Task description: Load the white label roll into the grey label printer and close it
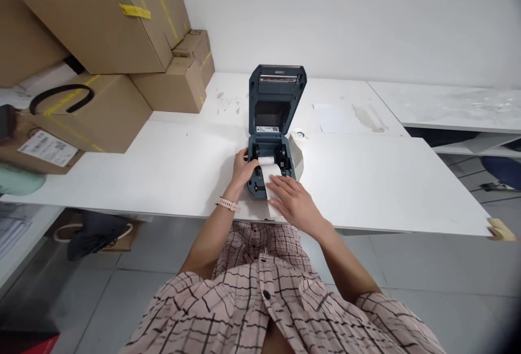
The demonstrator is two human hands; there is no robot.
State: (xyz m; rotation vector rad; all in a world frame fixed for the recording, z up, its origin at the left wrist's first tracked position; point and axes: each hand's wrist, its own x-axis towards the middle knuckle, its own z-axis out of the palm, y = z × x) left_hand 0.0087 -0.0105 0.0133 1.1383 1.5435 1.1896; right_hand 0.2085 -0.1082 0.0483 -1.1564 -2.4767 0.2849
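Observation:
A dark label printer point(252, 182) stands on the white table with its lid point(274, 99) tipped up and back. Inside it lies a roll of white label paper point(266, 160), and a strip from the roll point(268, 172) runs forward over the printer's front edge. My left hand point(243, 168) grips the printer's left wall, its fingers outside and its thumb reaching in beside the roll. Across the paper strip lies my right hand point(293, 202), fingers stretched out and fairly flat. The strip's lower end is partly covered by that hand.
Cardboard boxes point(101, 33) are piled at the left, with a black curved band point(61, 90) on one. Behind the printer's right side sits a whitish sheet or backing strip point(296, 156) with a small roll point(300, 134). The table's front edge point(366, 228) runs close to my body.

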